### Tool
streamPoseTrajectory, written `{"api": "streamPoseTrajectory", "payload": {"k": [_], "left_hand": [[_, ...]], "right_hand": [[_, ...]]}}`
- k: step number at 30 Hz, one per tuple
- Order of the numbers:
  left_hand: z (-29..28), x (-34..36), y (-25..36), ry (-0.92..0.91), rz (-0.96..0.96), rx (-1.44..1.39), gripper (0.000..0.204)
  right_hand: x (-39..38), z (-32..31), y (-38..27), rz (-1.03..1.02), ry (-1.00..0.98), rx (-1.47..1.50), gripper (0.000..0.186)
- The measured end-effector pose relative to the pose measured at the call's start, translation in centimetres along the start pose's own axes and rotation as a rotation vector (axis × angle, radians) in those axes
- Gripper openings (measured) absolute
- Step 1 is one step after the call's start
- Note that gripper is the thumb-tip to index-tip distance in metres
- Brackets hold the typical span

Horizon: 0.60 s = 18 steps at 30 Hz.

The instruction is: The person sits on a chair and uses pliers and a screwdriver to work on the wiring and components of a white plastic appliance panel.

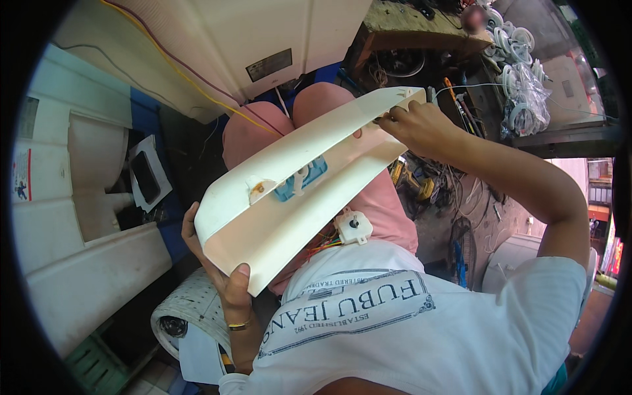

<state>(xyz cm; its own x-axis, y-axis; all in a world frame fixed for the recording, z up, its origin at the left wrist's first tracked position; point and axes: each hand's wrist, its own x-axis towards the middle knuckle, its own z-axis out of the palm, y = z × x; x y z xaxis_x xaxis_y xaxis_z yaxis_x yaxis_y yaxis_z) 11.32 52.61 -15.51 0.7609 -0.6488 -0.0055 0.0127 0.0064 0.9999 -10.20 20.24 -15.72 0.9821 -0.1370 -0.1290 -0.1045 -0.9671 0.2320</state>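
Note:
A long cream plastic panel [329, 197], hollow like a trough, is tilted across my lap with its open side toward me. My left hand [234, 289] grips its lower left end, thumb on the near corner and fingers round the outside. At the upper right end, my right hand [418, 130] is closed with its fingers curled at the panel's inner edge; its fingertips are partly hidden. Inside the panel sits a light-blue plastic part [303, 179] with a white piece on it. A white timer unit [353, 226] with a dark shaft and coloured wires rests on my lap.
A large cream appliance body [217, 46] stands in front, with yellow and dark wires running from it to the panel. A phone [145, 176] lies on papers at left. A yellow-and-black power drill [415, 181], cables and screwdrivers [461, 105] are at right. Bagged white parts [526, 108] sit beyond.

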Motion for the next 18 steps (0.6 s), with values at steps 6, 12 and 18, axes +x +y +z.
{"api": "streamPoseTrajectory", "payload": {"k": [6,12,18], "left_hand": [[-0.2,-0.9,-1.5,0.005,0.066,0.088,0.104],[0.2,-1.0,-0.7,-0.012,0.039,0.010,0.107],[0.5,-1.7,-1.8,-0.052,0.097,-0.088,0.106]], "right_hand": [[0.7,-0.9,0.1,0.037,-0.028,0.026,0.028],[1.9,-1.2,-0.7,-0.019,-0.027,-0.020,0.023],[2.3,-0.4,-1.1,0.178,-0.058,0.144,0.019]]}}
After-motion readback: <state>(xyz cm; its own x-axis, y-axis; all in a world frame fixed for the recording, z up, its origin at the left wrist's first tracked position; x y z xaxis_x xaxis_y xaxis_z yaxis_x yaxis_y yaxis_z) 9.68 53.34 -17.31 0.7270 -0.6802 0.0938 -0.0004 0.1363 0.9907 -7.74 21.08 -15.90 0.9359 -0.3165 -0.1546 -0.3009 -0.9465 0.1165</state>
